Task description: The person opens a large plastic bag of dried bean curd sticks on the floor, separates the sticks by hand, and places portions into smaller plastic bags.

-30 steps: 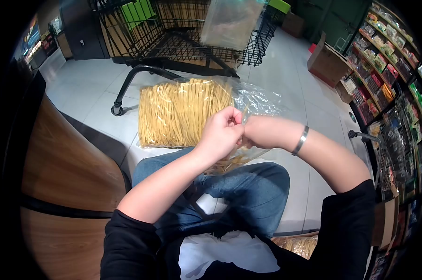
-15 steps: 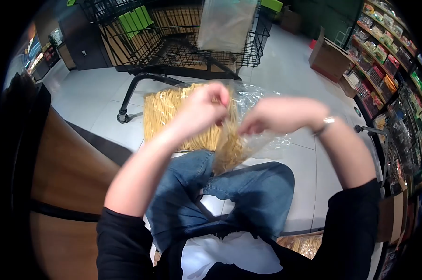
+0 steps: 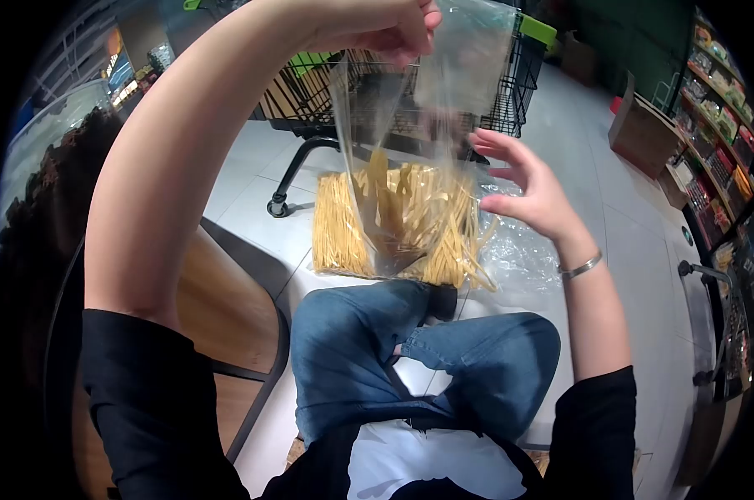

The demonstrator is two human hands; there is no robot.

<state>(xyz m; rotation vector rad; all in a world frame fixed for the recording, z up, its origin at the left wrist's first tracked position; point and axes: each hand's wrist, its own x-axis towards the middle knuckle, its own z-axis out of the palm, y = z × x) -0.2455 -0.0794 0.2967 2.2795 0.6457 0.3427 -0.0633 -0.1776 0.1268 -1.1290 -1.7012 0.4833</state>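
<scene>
My left hand (image 3: 402, 33) is raised high, its fingers closed on the top of a clear plastic bag (image 3: 377, 200). The bag hangs upright, with some long yellow strips in its lower part. Behind it, on the floor, lies a large pack of the same thin yellow strips (image 3: 333, 221), its clear wrapping spread out to the right. To the right of the bag is my right hand (image 3: 527, 187), fingers apart and holding nothing. The exact kind of the dry-looking strips cannot be made out.
A black wire shopping cart (image 3: 306, 96) with green parts stands just beyond the pack, a clear plastic sheet (image 3: 468, 67) over its side. A wooden fixture (image 3: 235, 300) is close on my left. A cardboard box (image 3: 643, 133) and stocked shelves (image 3: 718, 125) are at right.
My left hand has risen, lifting the bag from low near my knees to hanging upright. My right hand has come away from the bag and opened. The view has shifted.
</scene>
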